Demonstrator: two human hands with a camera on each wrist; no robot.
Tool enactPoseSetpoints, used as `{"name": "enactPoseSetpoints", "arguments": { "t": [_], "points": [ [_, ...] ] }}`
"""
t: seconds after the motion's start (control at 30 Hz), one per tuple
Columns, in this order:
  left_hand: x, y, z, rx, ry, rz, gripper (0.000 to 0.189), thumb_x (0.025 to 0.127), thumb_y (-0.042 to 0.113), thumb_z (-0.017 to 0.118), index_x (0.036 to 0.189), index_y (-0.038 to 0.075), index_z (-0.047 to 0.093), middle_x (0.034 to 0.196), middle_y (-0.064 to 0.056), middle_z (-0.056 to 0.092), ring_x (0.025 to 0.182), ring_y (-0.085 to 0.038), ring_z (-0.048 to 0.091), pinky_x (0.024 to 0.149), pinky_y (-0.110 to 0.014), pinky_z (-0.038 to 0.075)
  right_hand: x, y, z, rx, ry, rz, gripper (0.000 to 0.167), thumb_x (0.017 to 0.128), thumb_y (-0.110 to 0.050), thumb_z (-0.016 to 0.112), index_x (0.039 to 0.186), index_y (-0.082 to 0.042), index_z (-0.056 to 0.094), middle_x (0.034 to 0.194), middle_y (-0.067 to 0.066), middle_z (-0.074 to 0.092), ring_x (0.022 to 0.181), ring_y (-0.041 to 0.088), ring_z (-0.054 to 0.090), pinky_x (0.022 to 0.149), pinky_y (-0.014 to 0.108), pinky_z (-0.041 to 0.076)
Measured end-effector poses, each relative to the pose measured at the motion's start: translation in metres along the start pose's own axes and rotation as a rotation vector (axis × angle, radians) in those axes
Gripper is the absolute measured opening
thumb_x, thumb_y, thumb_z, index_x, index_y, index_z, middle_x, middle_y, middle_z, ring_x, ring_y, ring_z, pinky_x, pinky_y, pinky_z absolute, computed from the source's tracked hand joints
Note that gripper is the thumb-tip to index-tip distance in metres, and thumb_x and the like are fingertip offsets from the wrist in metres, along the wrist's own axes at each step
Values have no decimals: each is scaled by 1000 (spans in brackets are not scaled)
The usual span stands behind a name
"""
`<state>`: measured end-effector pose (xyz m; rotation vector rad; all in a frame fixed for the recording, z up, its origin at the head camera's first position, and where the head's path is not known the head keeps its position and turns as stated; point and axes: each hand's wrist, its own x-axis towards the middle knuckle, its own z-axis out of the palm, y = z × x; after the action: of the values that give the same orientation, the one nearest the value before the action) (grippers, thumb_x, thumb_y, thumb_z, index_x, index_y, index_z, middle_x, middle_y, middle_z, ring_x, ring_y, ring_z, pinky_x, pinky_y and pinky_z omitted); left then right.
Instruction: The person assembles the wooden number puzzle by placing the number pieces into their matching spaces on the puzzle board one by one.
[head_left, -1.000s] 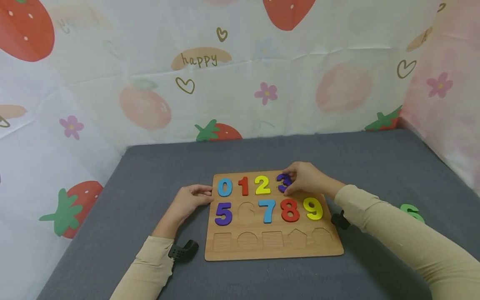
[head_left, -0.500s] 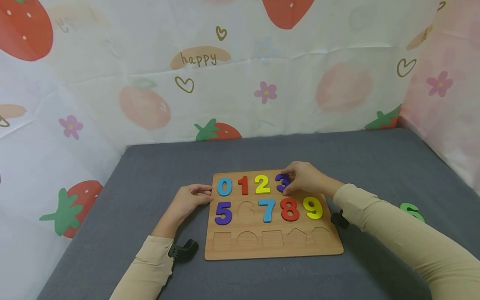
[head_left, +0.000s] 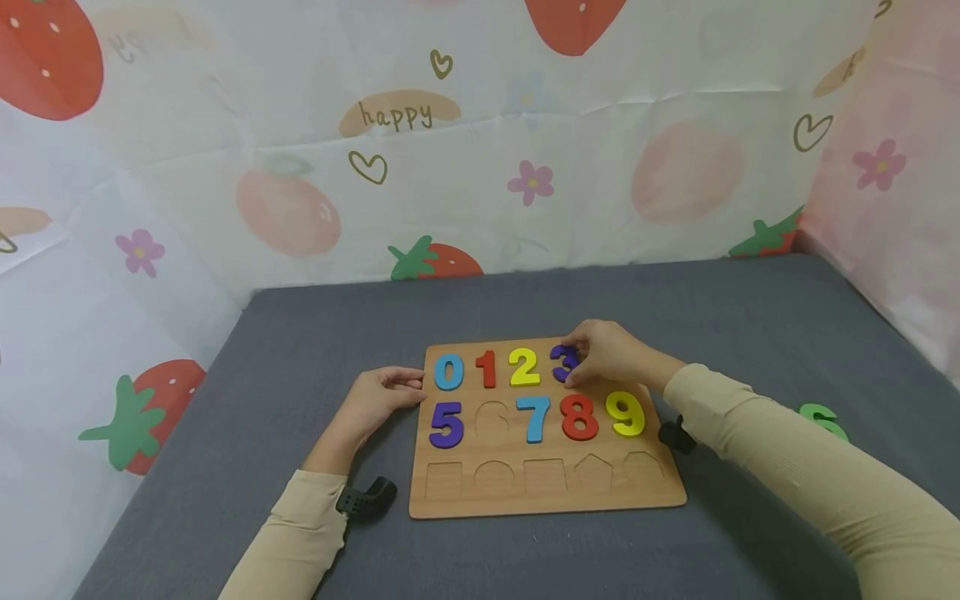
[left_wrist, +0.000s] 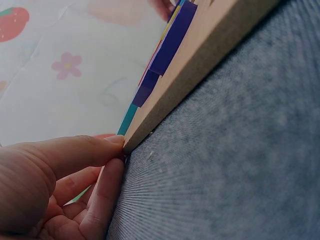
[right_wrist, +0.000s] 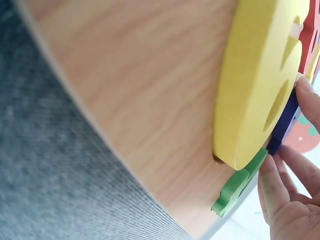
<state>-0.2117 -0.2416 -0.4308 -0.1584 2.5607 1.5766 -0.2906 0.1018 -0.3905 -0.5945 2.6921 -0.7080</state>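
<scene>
A wooden number puzzle board lies flat on the table. At its top row, my right hand pinches the purple number 3 between thumb and fingers; the right wrist view shows the piece edge-on. Just beside those fingers sits a green number piece, which the hand hides in the head view. My left hand holds the board's left edge between thumb and index finger. Blue 0, red 1, yellow 2, purple 5, blue 7, red 8 and yellow 9 sit on the board.
A green 6-shaped piece lies on the dark grey cloth at the right, partly behind the right sleeve. A round outlined recess shows between 5 and 7, with several shape outlines along the front. Printed curtains rise behind the table.
The purple 3 and the right fingertips have shifted very slightly left on the board. The left hand keeps its place at the edge.
</scene>
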Motion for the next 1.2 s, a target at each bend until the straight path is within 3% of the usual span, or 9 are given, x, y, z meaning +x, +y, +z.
{"name": "enactPoseSetpoints", "arguments": {
  "t": [1.0,1.2],
  "points": [
    [1,-1,1,14,8,-5,40,91,13,72,128,2,65,116,-15,72,101,-18,69,94,-37,50,-1,2,-3,-23,-11,-3,61,79,-23,86,131,0,63,114,17,61,98,26,55,90,41,49],
    [1,0,0,9,7,5,41,90,15,73,128,1,65,116,-16,72,100,-17,69,93,-37,51,-1,2,-4,-18,-9,9,62,79,-23,86,131,1,63,115,17,62,102,27,57,94,43,50]
  ]
}}
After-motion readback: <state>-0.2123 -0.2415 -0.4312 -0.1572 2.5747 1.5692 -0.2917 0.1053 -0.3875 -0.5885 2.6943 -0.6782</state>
